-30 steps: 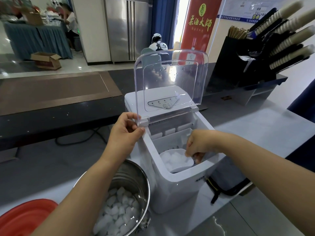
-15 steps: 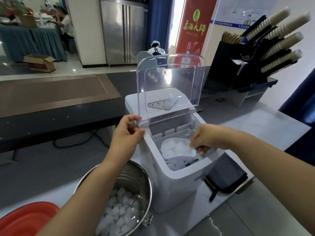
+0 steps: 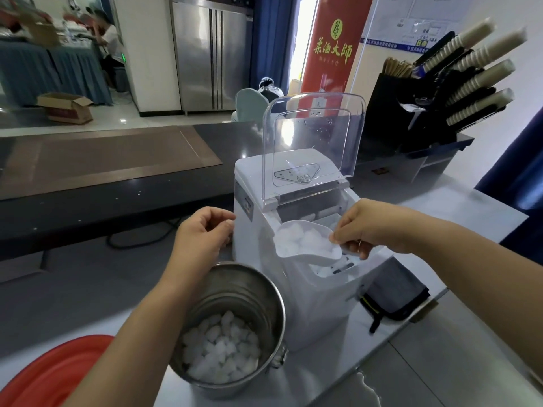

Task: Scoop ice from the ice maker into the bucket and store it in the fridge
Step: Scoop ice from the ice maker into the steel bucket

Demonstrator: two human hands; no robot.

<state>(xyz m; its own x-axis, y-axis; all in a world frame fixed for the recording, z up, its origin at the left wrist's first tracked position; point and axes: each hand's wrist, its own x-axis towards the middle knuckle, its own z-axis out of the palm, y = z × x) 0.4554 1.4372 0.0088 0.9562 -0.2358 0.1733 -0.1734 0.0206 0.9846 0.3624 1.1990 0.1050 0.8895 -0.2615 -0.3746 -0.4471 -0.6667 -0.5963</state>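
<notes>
The white ice maker (image 3: 311, 301) stands on the counter with its clear lid (image 3: 314, 142) raised upright. My right hand (image 3: 364, 227) grips a white scoop (image 3: 305, 245) heaped with ice, held just above the machine's opening. My left hand (image 3: 202, 236) hangs loosely curled beside the machine's left wall, a little below the lid's corner, holding nothing. A steel bucket (image 3: 235, 289) sits in front of the machine at the lower left, partly filled with ice cubes (image 3: 220, 351).
A red lid or basin (image 3: 44, 374) lies at the lower left corner. A dark folded cloth (image 3: 393, 292) lies right of the ice maker. A black rack with paper cup stacks (image 3: 470, 71) stands at the back right. A steel fridge (image 3: 211, 51) is across the room. Water (image 3: 361, 389) is spilled on the counter front.
My right hand has lifted the scoop of ice up out of the machine's bin. My left hand has let go of the lid's corner and dropped slightly to the left.
</notes>
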